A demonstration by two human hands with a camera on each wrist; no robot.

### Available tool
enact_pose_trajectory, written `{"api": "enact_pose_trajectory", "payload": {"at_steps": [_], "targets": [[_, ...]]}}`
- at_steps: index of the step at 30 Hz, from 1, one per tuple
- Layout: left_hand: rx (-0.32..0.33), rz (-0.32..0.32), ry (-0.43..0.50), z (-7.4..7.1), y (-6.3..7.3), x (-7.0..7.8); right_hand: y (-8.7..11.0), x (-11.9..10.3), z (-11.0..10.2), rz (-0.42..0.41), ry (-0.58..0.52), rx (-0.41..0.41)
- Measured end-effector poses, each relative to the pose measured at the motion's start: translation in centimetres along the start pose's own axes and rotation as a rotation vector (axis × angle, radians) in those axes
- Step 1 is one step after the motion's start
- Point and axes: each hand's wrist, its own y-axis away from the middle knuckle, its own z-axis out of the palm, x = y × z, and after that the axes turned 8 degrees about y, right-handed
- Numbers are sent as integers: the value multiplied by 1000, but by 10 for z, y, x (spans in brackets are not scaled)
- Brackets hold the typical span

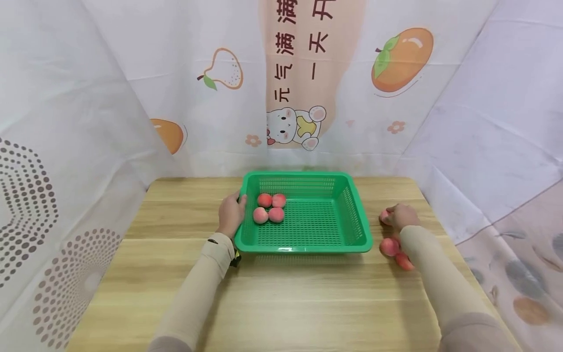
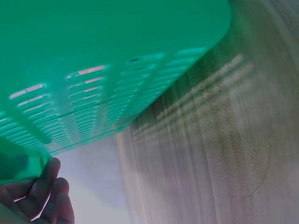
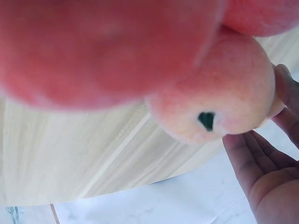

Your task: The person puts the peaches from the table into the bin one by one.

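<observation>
My left hand (image 1: 231,215) grips the left rim of a green plastic basket (image 1: 308,249). In the left wrist view, curled fingers (image 2: 39,196) hold the edge of its slotted wall. Four peaches sit together at the basket's left: a red peach (image 1: 264,200) and a pink peach (image 1: 276,214) are among them. To the right of the basket, my right hand (image 1: 404,217) holds a peach (image 1: 386,217) between thumb and fingers, close over the table. Nearer me, a peach (image 1: 389,247) and a redder peach (image 1: 404,262) lie by the right forearm, which partly covers them.
A wooden table (image 1: 281,303) carries everything. Behind it hangs a white curtain (image 1: 176,98) printed with fruit, a cartoon bear and writing. More patterned cloth (image 1: 519,254) hangs along the right side. The basket's right wall stands between its inside and the loose peaches.
</observation>
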Motion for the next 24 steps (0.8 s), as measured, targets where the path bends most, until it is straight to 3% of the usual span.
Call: {"api": "enact_pose_trajectory", "payload": {"at_steps": [4, 6, 13, 20, 24], "targets": [[-5, -29, -5, -3, 2, -1, -2, -4, 2, 7, -20, -12], [-9, -28, -1, -2, 1, 0, -3, -5, 1, -11, 30, 22], [24, -23, 0, -2, -2, 3, -4, -9, -3, -32, 26, 34], [-11, -30, 6, -1, -1, 2, -1, -10, -6, -23, -15, -10], [5, -36, 10, -1, -1, 2, -3, -13, -13, -42, -40, -8]]}}
